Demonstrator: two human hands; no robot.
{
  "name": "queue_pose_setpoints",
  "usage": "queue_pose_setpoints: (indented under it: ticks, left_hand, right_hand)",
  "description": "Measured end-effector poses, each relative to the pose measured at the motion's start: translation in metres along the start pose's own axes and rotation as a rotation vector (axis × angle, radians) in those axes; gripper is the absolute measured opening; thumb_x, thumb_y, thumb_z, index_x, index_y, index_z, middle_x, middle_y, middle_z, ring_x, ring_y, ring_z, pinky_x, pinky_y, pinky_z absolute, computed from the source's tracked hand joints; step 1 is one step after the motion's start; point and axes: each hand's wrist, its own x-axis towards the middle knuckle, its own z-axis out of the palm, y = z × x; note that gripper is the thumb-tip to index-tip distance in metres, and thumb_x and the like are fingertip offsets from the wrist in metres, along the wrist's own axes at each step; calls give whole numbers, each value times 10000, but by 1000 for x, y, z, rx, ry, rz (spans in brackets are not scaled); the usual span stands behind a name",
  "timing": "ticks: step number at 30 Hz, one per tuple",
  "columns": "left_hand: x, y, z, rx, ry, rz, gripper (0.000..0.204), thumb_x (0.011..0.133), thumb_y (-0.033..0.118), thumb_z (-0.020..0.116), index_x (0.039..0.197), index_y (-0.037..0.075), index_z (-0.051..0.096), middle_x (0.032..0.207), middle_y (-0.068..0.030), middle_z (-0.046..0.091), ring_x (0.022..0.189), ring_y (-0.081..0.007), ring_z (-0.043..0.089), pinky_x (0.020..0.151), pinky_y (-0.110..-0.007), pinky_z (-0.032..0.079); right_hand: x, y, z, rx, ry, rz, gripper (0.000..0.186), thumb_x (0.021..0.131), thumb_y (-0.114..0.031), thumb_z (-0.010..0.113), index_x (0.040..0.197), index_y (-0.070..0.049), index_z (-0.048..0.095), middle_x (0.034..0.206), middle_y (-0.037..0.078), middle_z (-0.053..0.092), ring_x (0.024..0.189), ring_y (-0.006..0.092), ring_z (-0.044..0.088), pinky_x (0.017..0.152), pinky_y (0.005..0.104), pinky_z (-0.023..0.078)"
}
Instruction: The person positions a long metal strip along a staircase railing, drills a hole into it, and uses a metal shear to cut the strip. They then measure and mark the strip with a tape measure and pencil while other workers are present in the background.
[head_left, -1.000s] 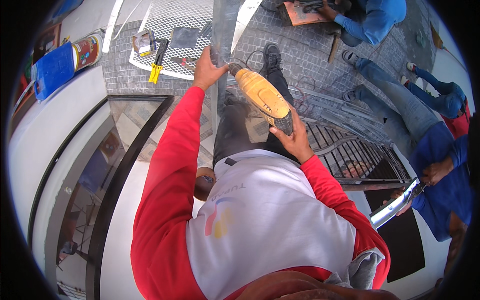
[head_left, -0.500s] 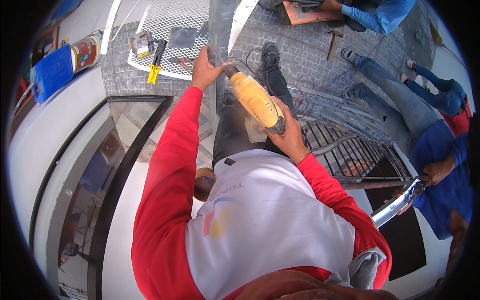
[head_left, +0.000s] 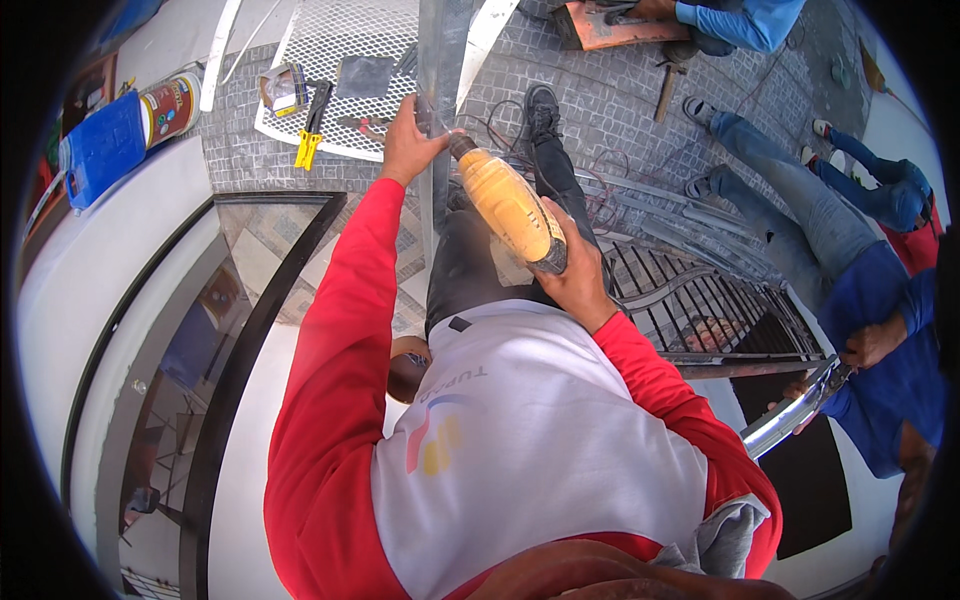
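My right hand [head_left: 583, 275] is closed round the rear of a yellow power drill [head_left: 507, 205]. The drill slants up and to the left, its dark chuck end against a long grey metal channel [head_left: 443, 55]. My left hand [head_left: 412, 142] grips the channel by its left edge, with the thumb near the chuck. The channel stands in front of me and runs out of the top of the head view. Whether a bit or screw sits at the drill's tip is too small to tell.
Left of the channel, a white mesh panel [head_left: 315, 50] carries yellow-handled snips [head_left: 308, 145], an open box [head_left: 284, 90] and red-handled pliers [head_left: 362, 124]. A hammer [head_left: 665, 92] lies on the paving. A black railing [head_left: 690, 300] stands right; co-workers handle metal [head_left: 790, 420] beyond it.
My hands, the drill and the channel hold almost the same place. At the top right, the co-worker in the light blue sleeve has shifted slightly left.
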Motion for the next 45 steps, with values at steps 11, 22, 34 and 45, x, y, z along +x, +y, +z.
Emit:
queue_pose_setpoints:
  ticks: [11,22,34,45]
  left_hand:
    - [2,-19,-2,-10,8,40,984,661,380,944,1399,-46,451,1208,-256,652,1123,-395,657,961,-440,515]
    - [1,-16,-7,-46,23,13,1052,643,476,956,1389,-72,457,1217,-264,648,1129,-387,659,961,-436,518]
    - [2,-19,-5,-29,22,34,1040,654,455,952,1392,-83,454,1231,-278,640,1140,-392,655,967,-427,518]
    - [4,-16,-6,7,6,22,970,663,344,938,1394,-51,437,1192,-267,653,1110,-396,665,937,-436,526]
  right_hand:
    - [6,-6,4,126,-9,114,868,771,-122,904,1503,-56,442,1338,199,657,1228,322,666,1005,385,535]
    - [11,-12,2,70,-10,64,828,766,-96,887,1482,-54,472,1327,211,663,1213,359,669,990,391,542]
    - [11,-12,1,87,3,89,820,767,-110,893,1476,-61,483,1308,208,672,1203,354,676,992,386,540]
    - [14,-10,1,105,20,76,806,772,-106,888,1467,-42,486,1295,216,675,1190,358,683,984,387,541]
